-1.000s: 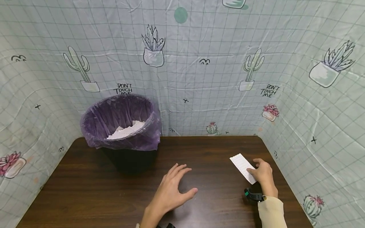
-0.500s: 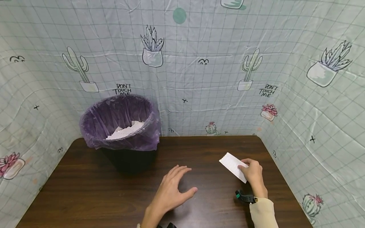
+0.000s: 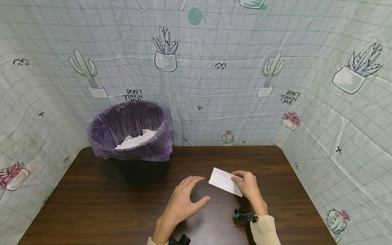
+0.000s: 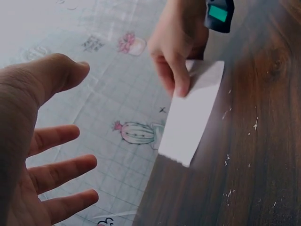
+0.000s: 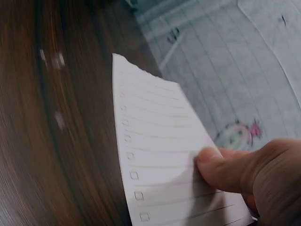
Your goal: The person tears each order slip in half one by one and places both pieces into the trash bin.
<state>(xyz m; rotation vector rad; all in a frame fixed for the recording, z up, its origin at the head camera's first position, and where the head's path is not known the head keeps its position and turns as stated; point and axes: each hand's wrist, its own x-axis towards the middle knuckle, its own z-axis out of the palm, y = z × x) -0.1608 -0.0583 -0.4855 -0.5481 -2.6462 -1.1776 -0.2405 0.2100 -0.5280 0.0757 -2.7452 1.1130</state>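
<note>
My right hand (image 3: 248, 185) pinches a white slip of paper (image 3: 223, 180) between thumb and fingers, over the table right of centre. In the right wrist view the paper (image 5: 155, 136) shows printed lines, a column of small checkboxes and a torn far edge. Just left of the slip, my left hand (image 3: 181, 200) is held with fingers spread and thumb apart, nothing in it. The left wrist view shows the left hand (image 4: 51, 141) beside the slip (image 4: 190, 113), with a gap between them.
A black bin (image 3: 139, 170) with a purple plastic liner (image 3: 162, 146) stands at the table's back left, with white paper pieces (image 3: 136, 140) inside. The dark wooden table (image 3: 92, 204) is backed by a cactus-print sheet (image 3: 199, 81). Tiny white scraps (image 4: 228, 193) dot the tabletop.
My right hand has carried the slip leftward from the table's right side towards the left hand, and the slip has turned to point more left. The left hand has stayed nearly still.
</note>
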